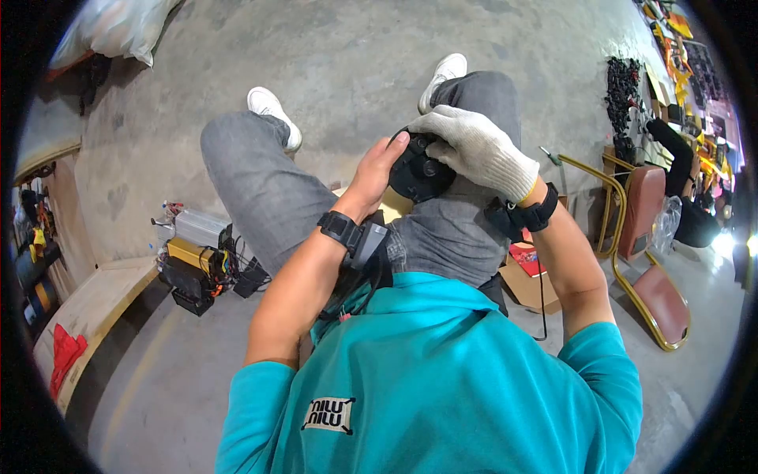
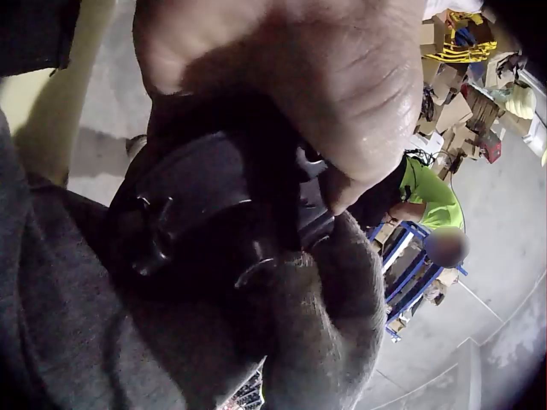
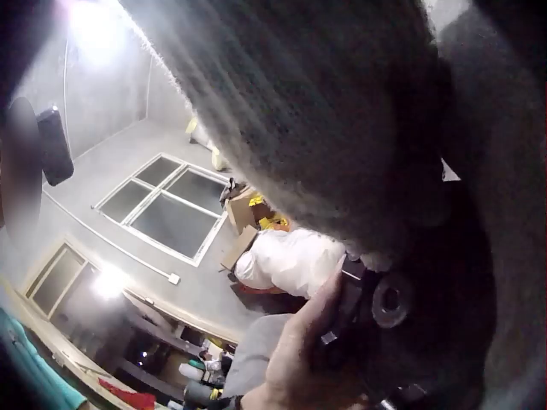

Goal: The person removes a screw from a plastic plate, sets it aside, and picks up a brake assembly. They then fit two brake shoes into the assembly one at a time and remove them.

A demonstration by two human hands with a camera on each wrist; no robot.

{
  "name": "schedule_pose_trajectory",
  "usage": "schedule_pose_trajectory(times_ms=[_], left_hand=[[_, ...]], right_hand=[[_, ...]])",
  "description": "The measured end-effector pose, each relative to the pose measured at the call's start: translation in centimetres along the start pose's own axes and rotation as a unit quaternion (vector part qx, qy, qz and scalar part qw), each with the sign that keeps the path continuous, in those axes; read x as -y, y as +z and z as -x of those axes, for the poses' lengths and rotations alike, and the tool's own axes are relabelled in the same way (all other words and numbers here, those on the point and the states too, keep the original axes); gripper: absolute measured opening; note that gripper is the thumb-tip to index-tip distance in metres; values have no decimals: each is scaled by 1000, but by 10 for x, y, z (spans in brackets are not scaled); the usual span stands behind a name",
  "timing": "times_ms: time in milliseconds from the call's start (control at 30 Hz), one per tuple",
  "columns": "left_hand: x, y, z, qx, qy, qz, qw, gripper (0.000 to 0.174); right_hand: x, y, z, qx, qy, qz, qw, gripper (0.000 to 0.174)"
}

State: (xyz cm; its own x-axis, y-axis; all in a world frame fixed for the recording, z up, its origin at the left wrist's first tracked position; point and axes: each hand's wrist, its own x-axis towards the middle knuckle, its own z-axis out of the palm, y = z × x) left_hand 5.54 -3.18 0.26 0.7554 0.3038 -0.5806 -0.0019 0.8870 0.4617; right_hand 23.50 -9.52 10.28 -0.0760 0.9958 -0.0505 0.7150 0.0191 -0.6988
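A round black plastic part (image 1: 418,175) is held above the lap in the head view. The bare left hand (image 1: 379,175) grips its left edge, thumb on top. My right hand (image 1: 478,150), in a white knitted glove, has its curled fingers on the upper right of the part. In the left wrist view the black part (image 2: 197,196) shows raised clips, with the left hand (image 2: 291,77) over it and the gloved right hand (image 2: 329,316) against it. The right wrist view shows a ring-shaped feature (image 3: 391,301) beside the dark glove (image 3: 299,111).
On the floor at the left lie a silver and gold device (image 1: 193,251) with wires and a wooden bench (image 1: 103,308) with a red cloth (image 1: 66,355). A metal-framed chair (image 1: 641,209) and an open cardboard box (image 1: 527,288) are at the right. Another person (image 2: 436,201) sits farther off.
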Motion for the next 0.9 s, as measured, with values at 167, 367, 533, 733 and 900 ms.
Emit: schedule_pose_trajectory(times_ms=[167, 367, 533, 733, 900], left_hand=[[4, -7, -3, 2, -6, -8, 1000, 33], [11, -15, -8, -8, -7, 13, 1000, 33], [-1, -10, 0, 6, -16, 27, 1000, 35], [-7, -6, 7, 23, -24, 23, 999, 37], [-3, -2, 9, 18, -19, 58, 998, 37]], right_hand=[[-4, 0, -1, 34, -23, 21, 999, 36], [-4, 4, 2, 47, -10, 39, 998, 37], [5, 4, 2, 15, 56, 9, 998, 39], [5, 3, 5, 14, 26, -6, 1000, 37], [6, 12, 4, -10, 44, 25, 999, 31]])
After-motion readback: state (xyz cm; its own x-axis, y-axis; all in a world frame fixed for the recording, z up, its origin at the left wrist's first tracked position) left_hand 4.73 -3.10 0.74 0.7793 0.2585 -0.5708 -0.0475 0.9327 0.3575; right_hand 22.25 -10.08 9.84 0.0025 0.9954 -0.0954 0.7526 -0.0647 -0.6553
